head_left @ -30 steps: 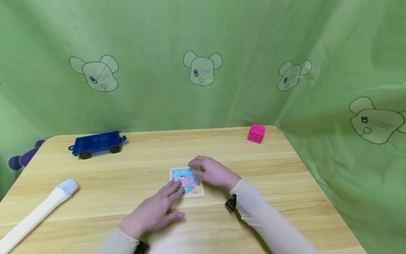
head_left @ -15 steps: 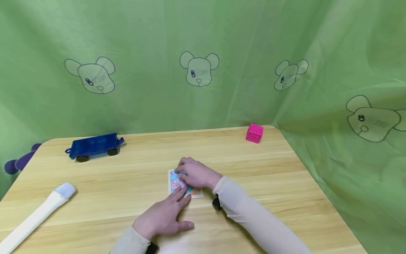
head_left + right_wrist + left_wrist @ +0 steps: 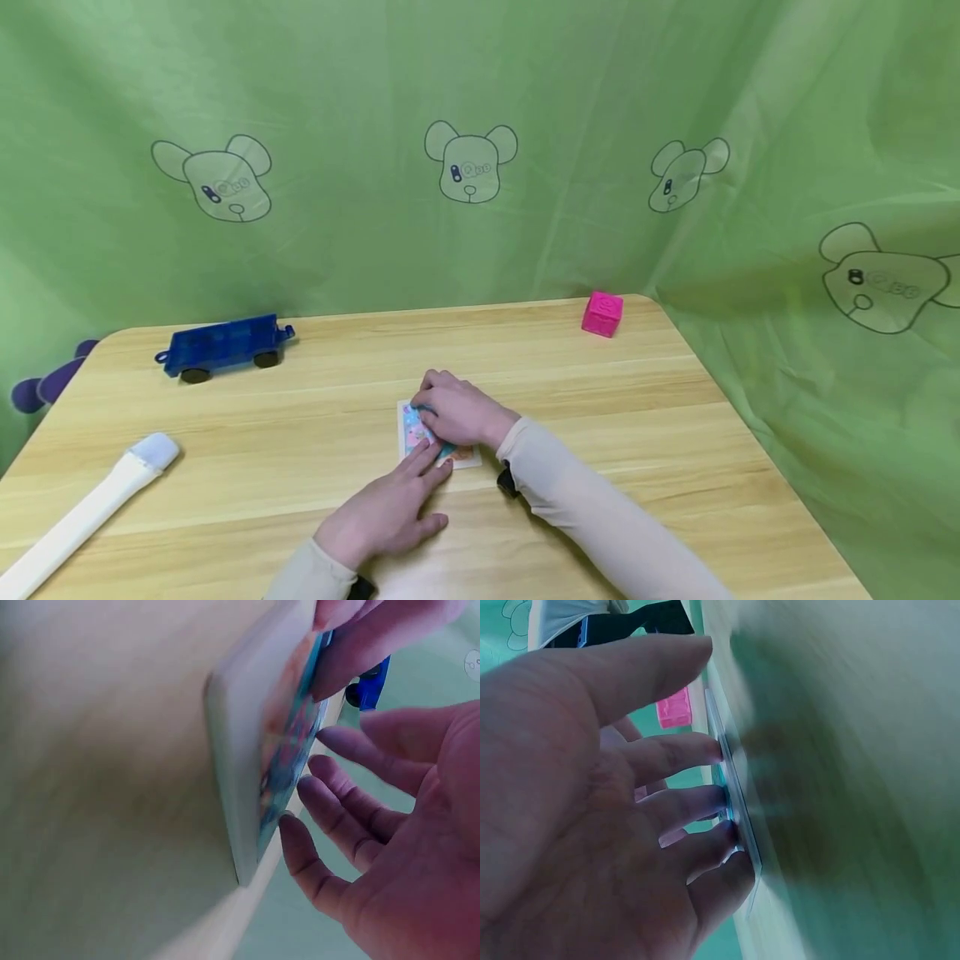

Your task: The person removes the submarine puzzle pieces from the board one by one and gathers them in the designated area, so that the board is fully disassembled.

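Note:
A small square picture board (image 3: 408, 429) with a white border and a bright blue, pink and orange print lies flat on the table; the right wrist view shows its thick pale edge (image 3: 232, 765). My left hand (image 3: 386, 512) rests its extended fingers on the board's near side, thumb held apart. From the right, my right hand (image 3: 461, 410) reaches over the board, covering much of its upper right. Its slightly bent fingertips (image 3: 300, 832) touch the print. Nothing held shows between its fingers, though a dark teal line beside them is too small to identify.
A blue toy wagon (image 3: 225, 346) with black wheels stands at the back left. A pink cube (image 3: 602, 314) sits near the back right corner. A white strap-like object (image 3: 97, 504) lies at the left. Green printed curtain (image 3: 360, 233) hangs behind the table.
My right hand has moved left over the picture board, covering more of it. My left hand has shifted slightly right. Over the last half second both hands have hardly moved.

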`<action>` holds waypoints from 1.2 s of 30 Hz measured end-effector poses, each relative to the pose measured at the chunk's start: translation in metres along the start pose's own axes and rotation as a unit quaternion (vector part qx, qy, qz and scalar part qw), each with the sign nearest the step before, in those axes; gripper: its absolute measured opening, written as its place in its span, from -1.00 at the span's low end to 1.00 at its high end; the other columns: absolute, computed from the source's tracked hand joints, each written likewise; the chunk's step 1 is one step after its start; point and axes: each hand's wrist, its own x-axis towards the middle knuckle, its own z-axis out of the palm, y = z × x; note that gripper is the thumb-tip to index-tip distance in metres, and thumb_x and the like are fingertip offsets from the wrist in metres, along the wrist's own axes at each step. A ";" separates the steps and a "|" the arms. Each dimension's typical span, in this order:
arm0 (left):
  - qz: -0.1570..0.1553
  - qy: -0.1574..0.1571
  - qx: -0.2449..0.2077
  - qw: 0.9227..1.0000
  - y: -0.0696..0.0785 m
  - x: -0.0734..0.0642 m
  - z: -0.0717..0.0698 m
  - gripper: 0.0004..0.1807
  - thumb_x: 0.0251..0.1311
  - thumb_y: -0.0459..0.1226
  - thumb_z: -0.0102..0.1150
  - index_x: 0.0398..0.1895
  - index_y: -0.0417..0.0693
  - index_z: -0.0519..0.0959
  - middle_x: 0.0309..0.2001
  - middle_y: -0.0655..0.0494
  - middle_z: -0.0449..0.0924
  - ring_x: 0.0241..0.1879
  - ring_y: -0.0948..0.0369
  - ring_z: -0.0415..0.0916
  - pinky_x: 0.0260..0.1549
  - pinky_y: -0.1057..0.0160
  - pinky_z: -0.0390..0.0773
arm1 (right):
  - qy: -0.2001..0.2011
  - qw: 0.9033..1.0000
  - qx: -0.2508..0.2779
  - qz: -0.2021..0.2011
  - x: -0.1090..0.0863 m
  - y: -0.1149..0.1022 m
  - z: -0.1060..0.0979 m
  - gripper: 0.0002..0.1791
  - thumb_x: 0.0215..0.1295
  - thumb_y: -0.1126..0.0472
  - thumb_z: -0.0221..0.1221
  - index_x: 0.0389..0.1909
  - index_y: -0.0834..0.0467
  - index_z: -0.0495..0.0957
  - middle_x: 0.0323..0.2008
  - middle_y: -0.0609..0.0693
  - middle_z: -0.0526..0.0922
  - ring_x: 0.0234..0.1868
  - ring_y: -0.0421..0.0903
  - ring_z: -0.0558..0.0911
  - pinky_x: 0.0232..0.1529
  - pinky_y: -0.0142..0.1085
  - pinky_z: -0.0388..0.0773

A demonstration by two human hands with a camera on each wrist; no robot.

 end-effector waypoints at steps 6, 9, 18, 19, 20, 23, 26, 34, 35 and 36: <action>0.004 0.007 0.006 1.000 -0.003 0.000 0.002 -0.35 0.28 -0.19 0.22 0.38 -0.30 0.33 0.48 -0.24 0.05 0.45 -0.11 0.00 0.32 -0.03 0.22 | 0.001 1.000 0.023 0.021 0.004 -0.004 0.002 -0.70 0.49 0.20 0.02 0.14 0.16 0.53 0.01 -0.05 0.42 0.00 -0.14 0.40 0.02 -0.35 0.47; 0.008 0.011 0.004 1.000 -0.005 0.000 0.003 -0.36 0.26 -0.25 0.20 0.38 -0.31 0.33 0.48 -0.23 0.05 0.45 -0.10 0.00 0.32 -0.03 0.22 | 0.001 0.999 0.027 0.026 0.006 -0.003 0.003 -0.72 0.50 0.20 0.01 0.12 0.15 0.52 0.00 -0.05 0.41 0.02 -0.13 0.39 0.03 -0.33 0.47; 0.012 0.009 -0.013 1.000 -0.007 -0.001 0.001 -0.39 0.24 -0.34 0.15 0.36 -0.33 0.35 0.50 -0.19 0.01 0.47 -0.09 -0.06 0.33 -0.03 0.20 | 0.007 0.998 0.049 0.031 0.010 -0.003 0.002 -0.73 0.49 0.25 0.02 0.10 0.17 0.55 -0.05 -0.04 0.47 -0.01 -0.13 0.44 0.11 -0.29 0.45; 0.013 0.009 -0.014 1.000 -0.008 -0.001 0.001 -0.40 0.24 -0.34 0.15 0.36 -0.33 0.35 0.50 -0.19 0.02 0.47 -0.09 -0.06 0.33 -0.03 0.21 | 0.007 0.998 0.049 0.031 0.010 -0.003 0.002 -0.73 0.49 0.25 0.02 0.10 0.17 0.55 -0.05 -0.04 0.47 -0.03 -0.13 0.44 0.10 -0.30 0.45; 0.013 0.008 -0.014 1.000 -0.008 -0.001 0.001 -0.40 0.24 -0.34 0.14 0.36 -0.33 0.35 0.50 -0.18 0.02 0.47 -0.08 -0.06 0.33 -0.03 0.21 | 0.007 0.998 0.048 0.032 0.010 -0.003 0.002 -0.73 0.49 0.25 0.02 0.10 0.17 0.56 -0.06 -0.05 0.47 -0.04 -0.14 0.44 0.09 -0.30 0.45; 0.015 0.007 -0.011 1.000 -0.009 0.000 0.002 -0.41 0.24 -0.35 0.13 0.36 -0.32 0.36 0.49 -0.18 0.04 0.47 -0.08 -0.05 0.32 -0.02 0.22 | 0.011 0.998 0.058 0.034 0.010 -0.003 0.001 -0.75 0.49 0.24 0.02 0.06 0.15 0.57 -0.08 -0.06 0.47 -0.07 -0.14 0.44 0.06 -0.30 0.46; 0.015 0.004 -0.011 1.000 -0.009 0.000 0.001 -0.41 0.24 -0.35 0.14 0.36 -0.32 0.36 0.49 -0.19 0.05 0.47 -0.08 -0.06 0.32 -0.03 0.22 | 0.017 0.997 0.071 0.035 0.010 -0.004 0.000 -0.81 0.49 0.22 0.04 0.01 0.12 0.55 -0.11 -0.08 0.47 -0.08 -0.14 0.45 0.04 -0.29 0.47; 0.016 0.001 -0.010 1.000 -0.008 -0.001 -0.001 -0.41 0.25 -0.35 0.16 0.36 -0.30 0.36 0.49 -0.16 0.07 0.47 -0.08 -0.05 0.30 -0.03 0.26 | 0.028 0.992 0.114 0.046 0.013 -0.001 -0.001 -0.95 0.45 0.23 0.11 -0.15 0.09 0.49 -0.33 -0.13 0.49 -0.30 -0.18 0.49 -0.21 -0.35 0.49; 0.014 0.000 -0.010 1.000 -0.008 -0.001 -0.001 -0.41 0.25 -0.35 0.16 0.36 -0.30 0.36 0.49 -0.16 0.07 0.47 -0.08 -0.05 0.30 -0.04 0.27 | 0.028 0.991 0.119 0.046 0.014 -0.001 -0.001 -0.96 0.46 0.23 0.11 -0.15 0.09 0.49 -0.35 -0.13 0.50 -0.33 -0.19 0.49 -0.24 -0.36 0.49; 0.012 0.001 -0.008 1.000 -0.008 -0.001 -0.001 -0.41 0.25 -0.34 0.16 0.37 -0.29 0.36 0.49 -0.15 0.07 0.47 -0.08 -0.05 0.29 -0.04 0.27 | 0.027 0.991 0.125 0.046 0.014 0.000 -0.001 -0.97 0.46 0.23 0.11 -0.16 0.09 0.49 -0.37 -0.13 0.51 -0.35 -0.19 0.50 -0.26 -0.37 0.49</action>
